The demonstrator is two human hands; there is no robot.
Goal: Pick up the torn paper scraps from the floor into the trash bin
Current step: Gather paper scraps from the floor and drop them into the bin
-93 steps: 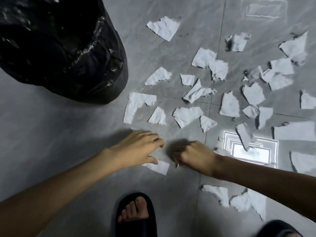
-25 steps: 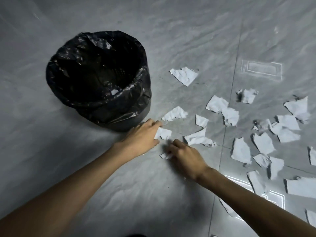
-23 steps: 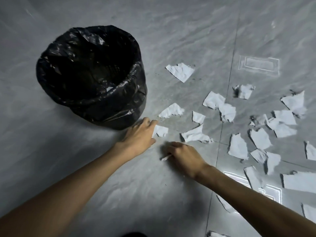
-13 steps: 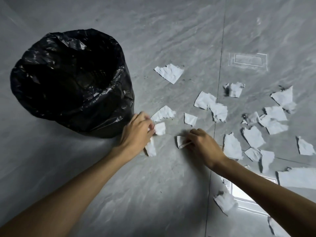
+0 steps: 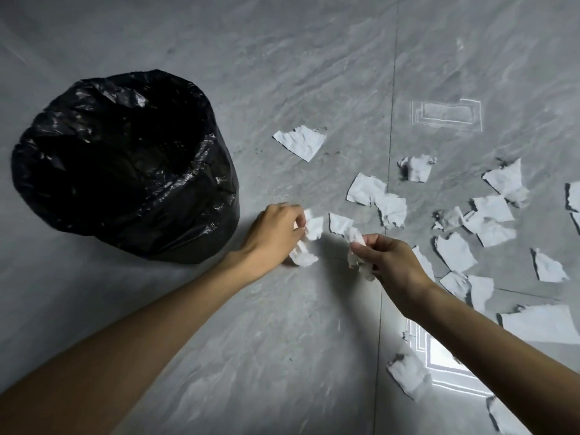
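Observation:
A round trash bin (image 5: pixel 219 196) lined with a black plastic bag stands on the floor at the left. Just right of its base, my left hand (image 5: pixel 273 232) pinches a bunch of white paper scraps (image 5: pixel 309 238). My right hand (image 5: pixel 387 262) holds more crumpled scraps (image 5: pixel 356 249) a short way to the right. Both hands are slightly above the floor. One small scrap (image 5: pixel 339 222) lies between them. Several white torn scraps (image 5: pixel 455 251) are scattered over the tiles at the right, and one larger piece (image 5: pixel 301 142) lies beyond the hands.
The floor is grey marbled tile with a grout line (image 5: pixel 389 152) running front to back. A bright window reflection (image 5: pixel 439 359) lies at the lower right, a fainter one (image 5: pixel 445 116) farther back. More scraps (image 5: pixel 408 375) lie near my right forearm.
Both hands have gathered scraps from the floor and lifted them. The scrap near the bin's base and the one in front of my right hand are off the tiles. The view shifted slightly.

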